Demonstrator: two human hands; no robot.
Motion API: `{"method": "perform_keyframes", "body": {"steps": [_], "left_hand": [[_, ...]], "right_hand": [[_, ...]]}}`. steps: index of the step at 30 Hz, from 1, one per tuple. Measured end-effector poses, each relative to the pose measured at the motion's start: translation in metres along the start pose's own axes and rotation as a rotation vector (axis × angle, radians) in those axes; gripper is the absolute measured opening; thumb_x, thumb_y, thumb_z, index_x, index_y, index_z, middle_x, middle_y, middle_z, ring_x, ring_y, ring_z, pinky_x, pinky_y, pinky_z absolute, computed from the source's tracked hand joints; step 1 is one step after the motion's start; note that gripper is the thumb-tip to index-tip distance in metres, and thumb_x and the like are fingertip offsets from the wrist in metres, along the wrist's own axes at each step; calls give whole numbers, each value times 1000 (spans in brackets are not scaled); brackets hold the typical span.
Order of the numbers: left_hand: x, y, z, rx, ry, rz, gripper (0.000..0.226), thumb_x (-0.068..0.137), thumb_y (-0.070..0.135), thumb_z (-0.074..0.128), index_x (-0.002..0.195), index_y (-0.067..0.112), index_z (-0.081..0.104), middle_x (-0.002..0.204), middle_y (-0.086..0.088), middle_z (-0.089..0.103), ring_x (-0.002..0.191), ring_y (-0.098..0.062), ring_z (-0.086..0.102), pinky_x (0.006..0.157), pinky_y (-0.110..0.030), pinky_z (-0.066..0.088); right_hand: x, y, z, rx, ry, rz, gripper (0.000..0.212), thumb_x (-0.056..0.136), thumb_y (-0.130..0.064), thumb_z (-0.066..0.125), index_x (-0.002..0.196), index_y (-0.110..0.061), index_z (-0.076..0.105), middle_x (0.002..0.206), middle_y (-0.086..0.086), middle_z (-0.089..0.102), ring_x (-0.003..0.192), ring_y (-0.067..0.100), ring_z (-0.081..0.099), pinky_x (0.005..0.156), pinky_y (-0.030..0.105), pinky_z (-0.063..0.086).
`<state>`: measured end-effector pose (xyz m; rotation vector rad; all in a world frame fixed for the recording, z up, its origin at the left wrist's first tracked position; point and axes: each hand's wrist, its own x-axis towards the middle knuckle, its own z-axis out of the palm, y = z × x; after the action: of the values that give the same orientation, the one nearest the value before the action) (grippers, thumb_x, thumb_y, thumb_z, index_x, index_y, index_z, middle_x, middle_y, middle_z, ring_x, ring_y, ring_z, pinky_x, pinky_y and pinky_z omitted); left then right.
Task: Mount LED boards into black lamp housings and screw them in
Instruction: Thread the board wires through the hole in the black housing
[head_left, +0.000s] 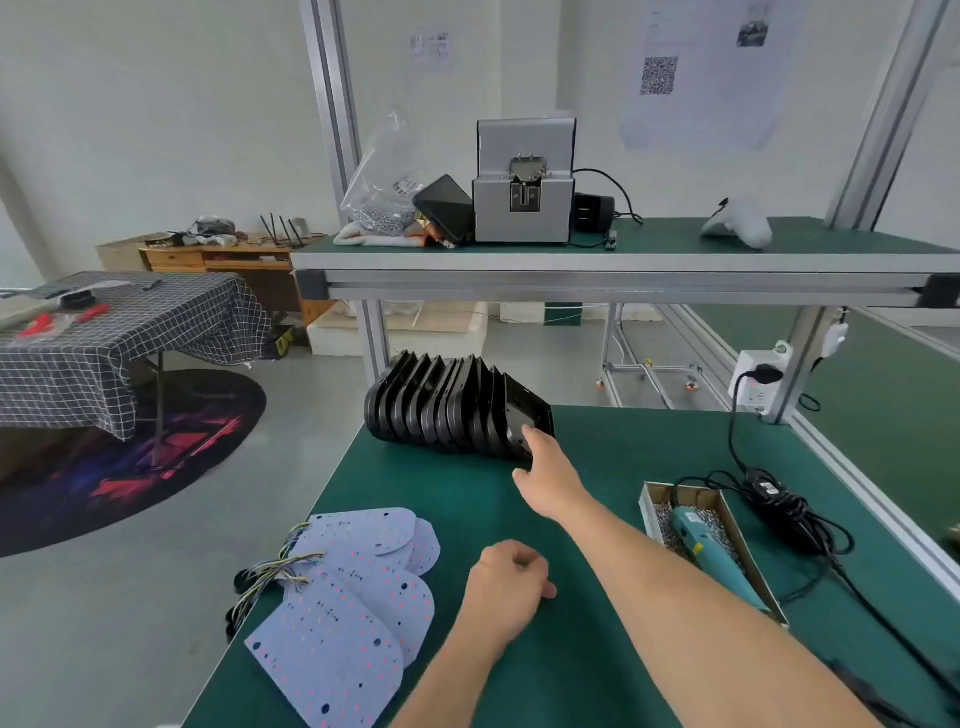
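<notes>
A row of several black lamp housings (447, 408) stands on edge at the far left of the green bench (613, 467). My right hand (550, 475) reaches out to the nearest housing (524, 410), fingertips touching its lower edge; whether it grips is unclear. A fanned pile of pale LED boards (353, 592) with coloured wire tails lies at the front left. Just right of the boards, my left hand (506, 587) rests on the mat in a loose fist, holding nothing.
A cardboard tray of screws (670, 519) holds a teal electric screwdriver (717, 558) at the right, beside a coiled black cable and adapter (779, 499). The upper shelf carries a grey screw feeder (524, 200). The bench's left edge drops to the floor.
</notes>
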<state>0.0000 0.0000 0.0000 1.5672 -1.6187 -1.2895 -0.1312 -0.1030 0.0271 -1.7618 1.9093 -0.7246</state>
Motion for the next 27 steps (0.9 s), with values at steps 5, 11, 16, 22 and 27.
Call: {"method": "perform_keyframes", "body": {"steps": [5,11,16,22,27], "left_hand": [[6,4,-3,-94,-4,-57,15,99,28,53,109,30,64,83,17,79,88,-8,68,60,-16,47],[10,13,-10,-164,56,-20,15,101,30,53,107,30,66,89,15,79,88,-15,69,69,-27,52],[8,16,-8,-226,138,25,20,105,42,50,108,30,65,96,18,79,106,-9,68,93,-37,56],[-6,16,-6,-264,158,43,35,97,60,57,107,29,67,96,7,73,89,-11,69,85,-40,61],[-25,-5,-2,-74,60,5,19,97,39,64,105,22,69,85,-1,76,61,-12,65,53,-25,51]], "right_hand": [[11,11,12,54,-23,84,62,104,-11,54,162,-12,31,163,10,36,142,30,48,113,44,44],[-8,15,7,-105,413,25,19,105,-18,55,88,-10,57,94,7,58,82,34,58,68,41,43],[-69,21,-6,-86,460,-66,22,104,-17,57,85,-7,57,88,5,54,76,35,55,62,41,37],[-179,25,-2,-303,399,-222,15,103,-26,63,113,-19,72,100,-1,64,72,32,68,55,40,50],[-242,26,4,-485,357,-317,33,69,-16,95,96,-21,76,80,-3,59,52,22,58,37,32,37]]}}
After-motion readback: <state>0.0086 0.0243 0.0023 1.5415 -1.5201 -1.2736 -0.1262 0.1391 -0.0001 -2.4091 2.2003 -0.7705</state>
